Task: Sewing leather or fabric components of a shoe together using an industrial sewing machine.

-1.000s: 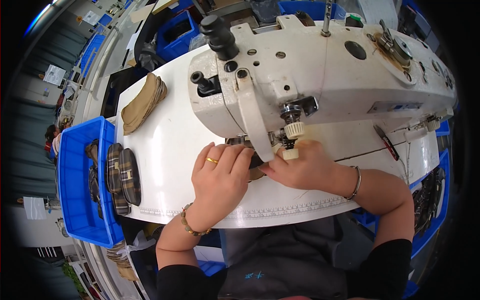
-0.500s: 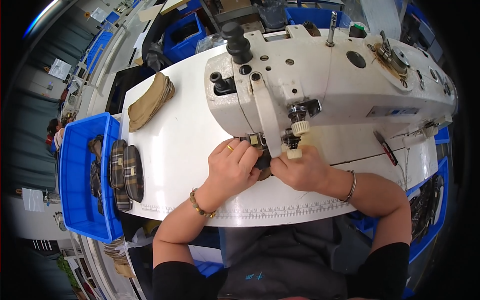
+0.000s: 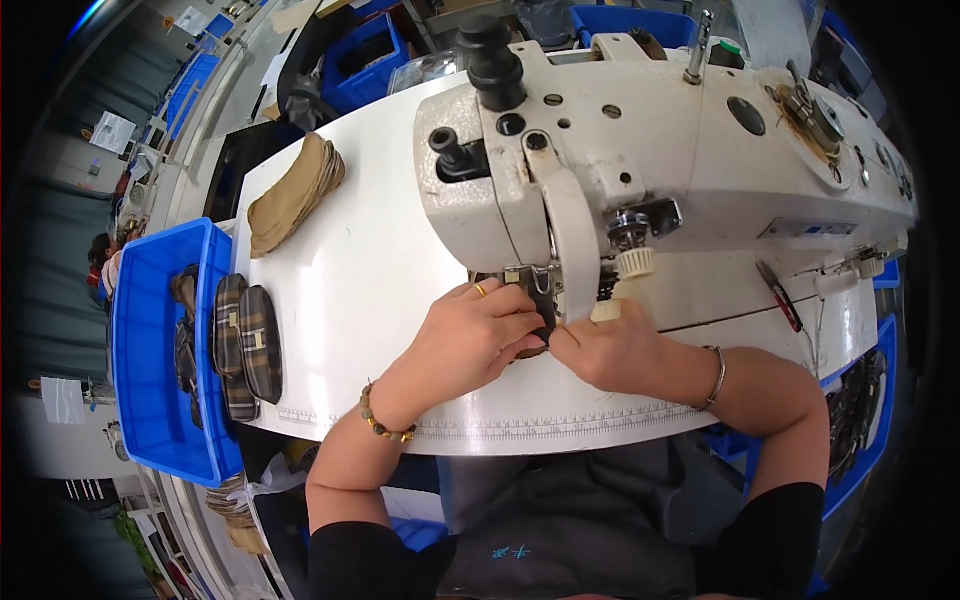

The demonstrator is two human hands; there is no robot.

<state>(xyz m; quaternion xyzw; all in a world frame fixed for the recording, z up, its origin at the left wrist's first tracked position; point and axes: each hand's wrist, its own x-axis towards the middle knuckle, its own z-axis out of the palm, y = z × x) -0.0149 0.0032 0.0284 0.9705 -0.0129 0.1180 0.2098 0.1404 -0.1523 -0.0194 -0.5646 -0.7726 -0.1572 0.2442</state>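
A white sewing machine (image 3: 640,150) stands over the table, its presser area just beyond my hands. My left hand (image 3: 470,335) lies with bent fingers on a small dark fabric piece (image 3: 542,312) with a brownish edge, beside the needle area. On the other side of the piece, my right hand (image 3: 610,350) is closed, thumb and finger pinching its near edge. Both hands and the machine head hide most of the piece, so its full shape cannot be made out.
Tan cut pieces (image 3: 290,200) lie stacked at the far left. Plaid pouches (image 3: 258,345) rest beside a blue bin (image 3: 165,400) at the table's left edge. Red-and-black snips (image 3: 780,297) lie right of the machine. A printed ruler (image 3: 500,428) follows the near edge.
The machine appears larger and farther right in the view, as the view has shifted. Both hands stay at the fabric piece, with the left fingers lying a little flatter over it.
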